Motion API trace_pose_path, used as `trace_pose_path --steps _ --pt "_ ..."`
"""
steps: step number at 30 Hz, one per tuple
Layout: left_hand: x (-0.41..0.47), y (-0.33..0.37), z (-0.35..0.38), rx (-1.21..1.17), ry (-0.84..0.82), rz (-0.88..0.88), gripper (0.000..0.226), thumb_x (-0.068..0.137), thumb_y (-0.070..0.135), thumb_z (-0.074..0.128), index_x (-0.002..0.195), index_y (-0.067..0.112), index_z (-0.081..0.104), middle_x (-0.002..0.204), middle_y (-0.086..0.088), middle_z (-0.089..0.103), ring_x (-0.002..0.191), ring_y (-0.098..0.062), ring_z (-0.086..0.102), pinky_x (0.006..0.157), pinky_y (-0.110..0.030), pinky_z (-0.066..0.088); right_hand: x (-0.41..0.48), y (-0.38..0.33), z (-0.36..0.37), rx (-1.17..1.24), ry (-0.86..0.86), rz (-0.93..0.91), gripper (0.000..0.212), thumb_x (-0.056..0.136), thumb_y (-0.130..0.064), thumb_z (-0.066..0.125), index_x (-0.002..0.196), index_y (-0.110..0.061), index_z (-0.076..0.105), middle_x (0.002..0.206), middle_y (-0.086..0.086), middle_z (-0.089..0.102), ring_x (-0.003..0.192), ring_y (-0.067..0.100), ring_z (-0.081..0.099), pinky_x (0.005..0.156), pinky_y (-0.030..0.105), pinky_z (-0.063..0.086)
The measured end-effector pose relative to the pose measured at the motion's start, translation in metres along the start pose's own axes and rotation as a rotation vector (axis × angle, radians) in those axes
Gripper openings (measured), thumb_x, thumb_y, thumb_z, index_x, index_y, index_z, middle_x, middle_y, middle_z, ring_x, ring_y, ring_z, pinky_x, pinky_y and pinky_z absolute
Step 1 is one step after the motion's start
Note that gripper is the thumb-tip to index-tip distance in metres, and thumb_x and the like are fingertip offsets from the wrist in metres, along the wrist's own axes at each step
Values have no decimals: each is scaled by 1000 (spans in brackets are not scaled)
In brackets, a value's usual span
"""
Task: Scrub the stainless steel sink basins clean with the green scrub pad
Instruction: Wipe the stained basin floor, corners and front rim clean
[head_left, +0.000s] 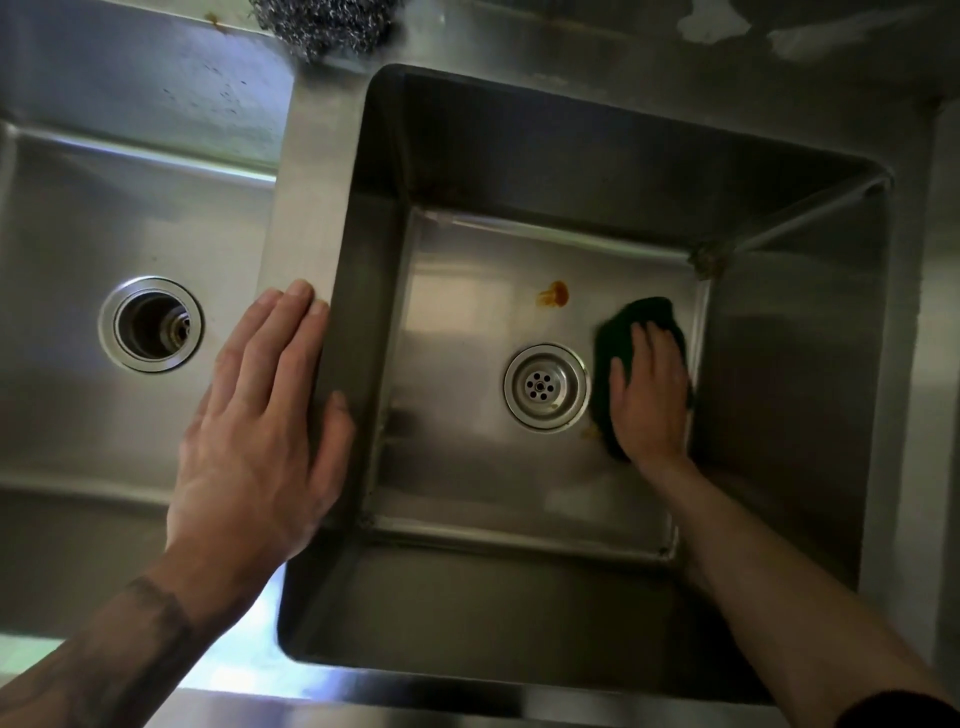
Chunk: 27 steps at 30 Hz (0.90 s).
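Just up and left of the right hand (649, 395), whose flat fingers press the green pad (644, 312), sits the orange stain (555, 294); left hand (260, 426) rests open.

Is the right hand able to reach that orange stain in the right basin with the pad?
Probably yes. The right hand presses the green scrub pad on the same basin floor as the orange stain, with only bare steel between them.
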<state>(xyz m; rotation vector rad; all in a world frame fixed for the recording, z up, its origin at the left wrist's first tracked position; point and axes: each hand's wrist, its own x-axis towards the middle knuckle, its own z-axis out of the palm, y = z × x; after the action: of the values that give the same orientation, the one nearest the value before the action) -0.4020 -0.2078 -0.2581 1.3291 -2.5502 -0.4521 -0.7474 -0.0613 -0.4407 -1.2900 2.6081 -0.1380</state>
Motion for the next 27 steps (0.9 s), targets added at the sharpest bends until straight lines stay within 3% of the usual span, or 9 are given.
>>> trace_pose_path --steps 3,5,10,13,17,22,24,27 --pt "1 0 -1 -1 -4 3 61 104 24 49 160 4 38 169 -11 34 160 -29 28 126 -52 35 24 -15 -1 40 105 266 54 110 -32 38 158 -7 35 163 19 35 153 36 30 125 51 26" --pt "1 1 -1 6 -10 -1 61 103 22 50 160 3 38 169 -11 34 160 -29 29 125 -54 36 32 -44 4 72 148 347 55 111 -33 36 158 -6 35 163 20 35 152 37 30 125 51 25" --pt "1 0 0 14 6 5 60 103 22 49 160 4 39 169 -10 34 160 -27 28 123 -54 38 26 -24 -3 25 0 -57 54 111 -33 39 159 -9 34 164 16 34 153 34 29 127 46 24" --pt "0 -1 1 12 11 4 60 104 24 48 160 5 39 169 -9 34 160 -26 28 122 -54 39 32 0 -10 24 39 67 53 111 -31 39 157 -7 36 163 18 35 152 35 30 126 48 26" --pt "0 -2 1 12 5 7 60 104 24 49 160 5 39 170 -8 34 160 -27 29 121 -56 41 47 -53 0 78 172 341 56 111 -37 35 156 -5 38 162 20 38 151 36 33 124 49 26" --pt "0 -2 1 9 7 11 60 104 23 49 160 5 38 169 -9 34 160 -27 28 127 -50 34 50 -49 0 26 7 -110 54 111 -36 39 158 -9 36 163 16 37 151 33 33 126 46 28" --pt "0 -2 1 5 6 10 60 104 23 49 160 5 38 169 -9 34 160 -27 28 127 -49 33 53 -24 -6 29 18 -68 53 110 -34 39 157 -9 37 163 15 36 151 33 33 126 47 28" --pt "1 -2 1 1 -2 5 61 103 22 50 160 4 39 170 -9 34 160 -26 27 127 -49 34 60 -18 -9 68 118 191 53 111 -33 37 156 -7 38 162 19 37 151 35 33 125 48 27"
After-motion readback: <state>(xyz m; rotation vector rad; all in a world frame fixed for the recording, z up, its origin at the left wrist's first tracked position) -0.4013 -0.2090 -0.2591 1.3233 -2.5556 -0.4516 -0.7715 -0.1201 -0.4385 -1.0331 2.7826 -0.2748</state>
